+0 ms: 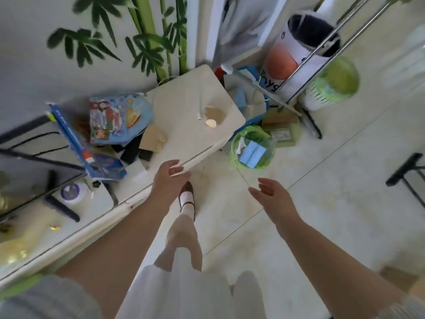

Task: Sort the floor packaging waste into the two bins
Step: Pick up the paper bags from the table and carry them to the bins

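Nearest to me, both arms are reaching forward over the tiled floor [310,180], and neither hand is carrying anything. The left hand [169,178] is hanging just at the near edge of the white table [184,107], fingers loosely spread and relaxed. The right hand [273,199] is hovering over bare tiles, fingers also apart. One shoe [187,199] is stepping between them.

I am seeing no loose packaging on the floor within reach, so I am judging that I am between picks. The risk here is grabbing the wrong thing: the brown paper scraps [215,113] and the cardboard piece [154,139] are lying on the table, not on the floor, and I could easily be mistaking them for task waste.

Farther off, the green bin [234,155] is standing just past the table's right corner, already holding a blue box [251,154] that is sticking up above the rim. Anything dropped on it could be sliding off onto the floor.

Beyond that, flat packaging [282,131] is lying on the floor by a metal rack [305,72], whose leg I could be catching when reaching. The second bin [331,88] is standing far right behind the rack, so an awkward throw there could be missing. The picture is blurred, so sorting by material is uncertain.
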A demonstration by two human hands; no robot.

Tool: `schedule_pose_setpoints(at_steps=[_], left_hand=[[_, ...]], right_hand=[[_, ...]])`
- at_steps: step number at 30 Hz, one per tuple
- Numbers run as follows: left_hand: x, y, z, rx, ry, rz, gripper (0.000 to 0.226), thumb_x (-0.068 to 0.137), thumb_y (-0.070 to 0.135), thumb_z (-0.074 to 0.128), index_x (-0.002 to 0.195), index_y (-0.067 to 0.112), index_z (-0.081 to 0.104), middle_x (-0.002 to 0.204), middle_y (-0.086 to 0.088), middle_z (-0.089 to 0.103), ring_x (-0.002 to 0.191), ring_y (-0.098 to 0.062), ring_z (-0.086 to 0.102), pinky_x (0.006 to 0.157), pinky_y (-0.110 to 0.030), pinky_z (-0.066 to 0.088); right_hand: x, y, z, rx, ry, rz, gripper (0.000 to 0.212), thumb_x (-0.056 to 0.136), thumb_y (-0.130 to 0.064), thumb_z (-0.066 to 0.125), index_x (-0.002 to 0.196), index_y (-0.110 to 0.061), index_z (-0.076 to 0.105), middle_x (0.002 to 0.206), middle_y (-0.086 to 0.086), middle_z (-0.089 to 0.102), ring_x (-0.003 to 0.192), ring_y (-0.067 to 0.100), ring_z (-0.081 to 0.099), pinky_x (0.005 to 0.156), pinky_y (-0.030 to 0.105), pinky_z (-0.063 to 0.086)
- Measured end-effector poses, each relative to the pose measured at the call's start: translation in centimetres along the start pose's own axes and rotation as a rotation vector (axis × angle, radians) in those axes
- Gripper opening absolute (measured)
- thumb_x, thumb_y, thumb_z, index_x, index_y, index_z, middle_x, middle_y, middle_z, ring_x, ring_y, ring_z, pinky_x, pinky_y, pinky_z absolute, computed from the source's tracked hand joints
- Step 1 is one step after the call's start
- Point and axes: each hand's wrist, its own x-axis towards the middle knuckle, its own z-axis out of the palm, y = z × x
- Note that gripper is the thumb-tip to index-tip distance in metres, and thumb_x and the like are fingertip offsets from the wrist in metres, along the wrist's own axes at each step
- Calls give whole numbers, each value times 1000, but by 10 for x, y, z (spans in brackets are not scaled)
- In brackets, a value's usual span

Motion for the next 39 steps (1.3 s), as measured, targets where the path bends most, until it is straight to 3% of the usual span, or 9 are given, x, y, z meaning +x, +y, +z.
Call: schedule_pose_setpoints(at_steps=[5, 10, 14, 17, 21, 24, 29, 33, 39], left_hand=[[99, 49, 36, 35, -25, -41, 47, 80, 18, 71, 122, 18, 50, 115, -3, 58, 96, -15, 55, 73, -23, 42], [172, 59, 64, 83, 24, -66, 48, 80, 15, 71, 123, 14, 50, 115, -4, 56, 96, -16, 53, 68, -20, 42], [224, 30, 62, 293, 226, -50, 51, 76, 19, 73, 122, 13, 51, 123, -12, 51, 110, -25, 52, 89, -32, 44], [245, 5, 40, 477, 348, -77, 55, 73, 24, 74, 122, 16, 52, 123, -17, 50, 111, -31, 52, 94, -39, 45], [259, -14, 8, 708, 461, -83, 59, 72, 25, 73, 126, 14, 52, 124, -16, 53, 118, -34, 48, 98, -41, 41], [269, -24, -10, 770, 524, -195, 78, 71, 37, 72, 137, 15, 37, 138, -16, 40, 127, -37, 38, 104, -47, 36], [278, -39, -18, 819, 485, -275, 94, 67, 45, 75, 141, 18, 25, 142, -17, 31, 130, -37, 31, 105, -49, 33], [279, -40, -10, 909, 497, -271, 91, 67, 41, 77, 139, 19, 26, 138, -19, 32, 126, -39, 33, 99, -53, 36], [282, -44, -15, 995, 529, -193, 90, 67, 44, 77, 139, 17, 29, 132, -21, 36, 122, -41, 36, 98, -52, 35]], right_hand=[[97, -38, 9, -28, -68, 45, 42, 80, -30, 71, 118, -22, 55, 118, -5, 57, 113, 10, 52, 94, 26, 39], [194, -61, 32, -158, -159, 18, 51, 82, -32, 67, 127, -17, 50, 126, 0, 53, 120, 13, 50, 94, 25, 37], [272, -66, 62, -281, -182, -44, 65, 81, -37, 67, 136, -16, 41, 139, 6, 47, 128, 18, 44, 100, 29, 36], [318, -69, 84, -436, -195, -155, 68, 80, -37, 68, 138, -16, 39, 141, 7, 42, 132, 19, 38, 102, 28, 33], [367, -73, 112, -681, -224, -349, 72, 78, -38, 68, 139, -13, 38, 142, 11, 40, 134, 25, 34, 110, 36, 31], [394, -79, 129, -751, -243, -422, 74, 78, -36, 69, 139, -10, 37, 141, 12, 42, 133, 27, 36, 109, 38, 32], [409, -86, 148, -873, -258, -411, 84, 70, -46, 74, 137, -10, 37, 134, 16, 45, 126, 31, 42, 102, 38, 38], [402, -92, 158, -985, -295, -389, 84, 72, -47, 73, 140, -19, 33, 134, 14, 40, 126, 30, 39, 93, 38, 41], [396, -86, 175, -893, -324, -320, 63, 72, -40, 74, 125, -17, 49, 121, 8, 58, 110, 27, 56, 86, 34, 45]])
